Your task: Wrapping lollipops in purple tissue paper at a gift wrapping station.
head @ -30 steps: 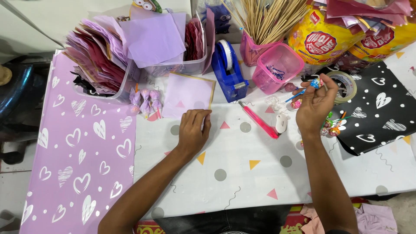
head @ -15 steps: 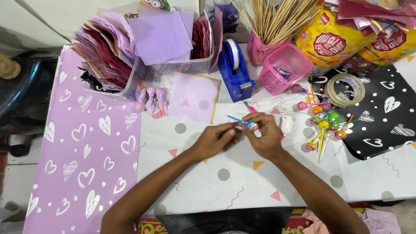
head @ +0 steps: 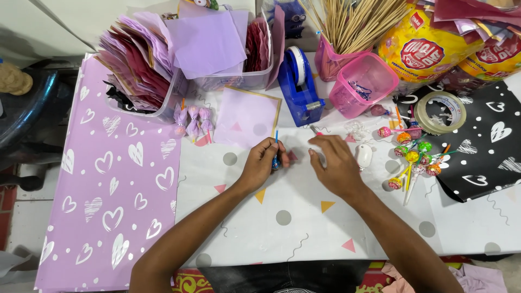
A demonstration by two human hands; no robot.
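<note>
Lollipop [head: 276,157] on a blue stick stands near upright over the patterned white table cover [head: 304,217], pinched in the left hand [head: 262,163], stick pointing up towards the lilac paper square [head: 247,116]. The right hand [head: 335,163] lies just beside it, fingers curled loosely, gripping nothing that shows. Largest nearby: lilac heart-print sheet [head: 108,184], blue tape dispenser [head: 298,87], pink tub [head: 363,84], loose lollipops [head: 410,154], 3 wrapped ones [head: 192,119].

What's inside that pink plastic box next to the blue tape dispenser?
The pink box looks mostly empty. A small dark tangle, perhaps ties, lies near its bottom. The translucent walls blur whatever else might be there.
</note>
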